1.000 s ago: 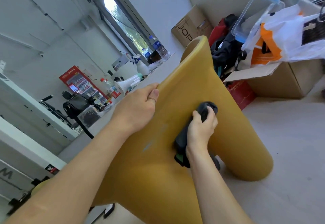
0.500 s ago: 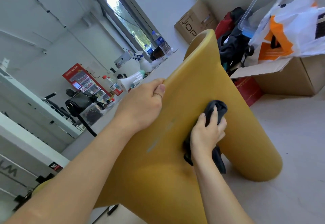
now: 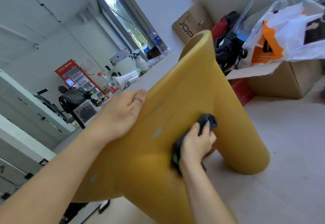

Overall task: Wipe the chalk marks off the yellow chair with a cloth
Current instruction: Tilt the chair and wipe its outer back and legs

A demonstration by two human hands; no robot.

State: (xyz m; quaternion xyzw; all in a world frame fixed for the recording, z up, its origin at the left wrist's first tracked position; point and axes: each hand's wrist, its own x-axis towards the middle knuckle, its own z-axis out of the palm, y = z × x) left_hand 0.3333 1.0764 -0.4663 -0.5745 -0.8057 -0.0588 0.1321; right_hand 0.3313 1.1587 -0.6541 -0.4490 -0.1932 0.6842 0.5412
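Note:
The yellow chair (image 3: 184, 90) fills the middle of the head view, tipped over with its smooth underside facing me. My left hand (image 3: 119, 116) grips its upper left edge, thumb lying on the yellow surface. My right hand (image 3: 195, 144) holds a bunched dark cloth (image 3: 208, 121) and presses it against the chair near the fold between two legs. Pale grey chalk marks (image 3: 156, 133) show left of the cloth, with another smudge (image 3: 93, 177) lower left and a faint one higher up near my thumb.
An open cardboard box (image 3: 274, 81) with plastic bags, a clear container and dark bags stands at the right. A red box (image 3: 241, 91) sits behind the chair leg. A long white counter (image 3: 154, 72) on the left carries bottles, a megaphone and a black handbag. Light floor lies at right.
My right hand has shifted the cloth slightly along the chair near the leg fold, fingers curling tighter. The view has tilted a little. My left hand keeps its grip on the edge.

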